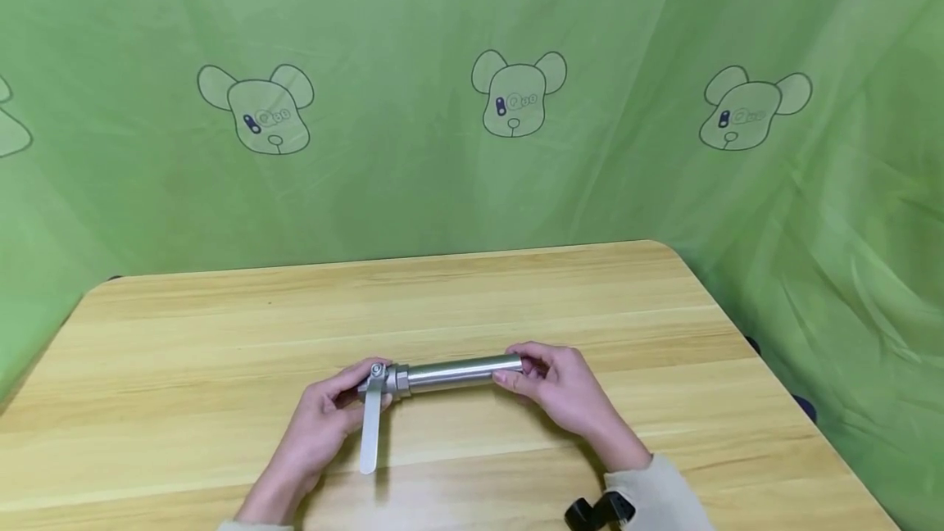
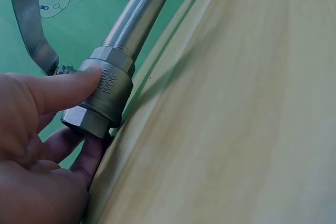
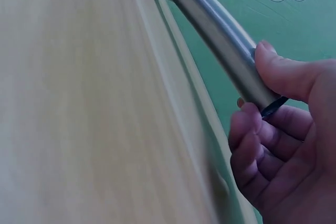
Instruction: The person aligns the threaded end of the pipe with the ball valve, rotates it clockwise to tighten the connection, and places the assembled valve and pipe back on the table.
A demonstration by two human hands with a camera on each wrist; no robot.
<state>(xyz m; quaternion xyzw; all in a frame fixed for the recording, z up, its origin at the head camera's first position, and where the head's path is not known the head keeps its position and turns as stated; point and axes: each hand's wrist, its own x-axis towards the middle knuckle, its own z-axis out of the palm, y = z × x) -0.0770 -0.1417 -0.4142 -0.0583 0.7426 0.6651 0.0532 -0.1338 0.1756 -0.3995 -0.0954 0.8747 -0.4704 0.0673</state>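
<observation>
A metal ball valve (image 2: 113, 95) with raised lettering on its body is joined to a smooth steel pipe (image 1: 457, 373). My left hand (image 1: 324, 416) grips the valve, its thumb across the body in the left wrist view. The valve's flat lever handle (image 1: 371, 428) points toward the front of the table. At the pipe's other end, my right hand (image 1: 564, 388) holds it between thumb and fingers. The right wrist view shows the pipe's open end (image 3: 273, 107) beside the curled fingers. Pipe and valve lie roughly level, left to right, above the table.
The wood-grain table (image 1: 221, 334) has rounded far corners. Behind it and at both sides hangs a green curtain (image 1: 398, 187) printed with bear-like faces. A black device (image 1: 601, 510) sits at the right sleeve.
</observation>
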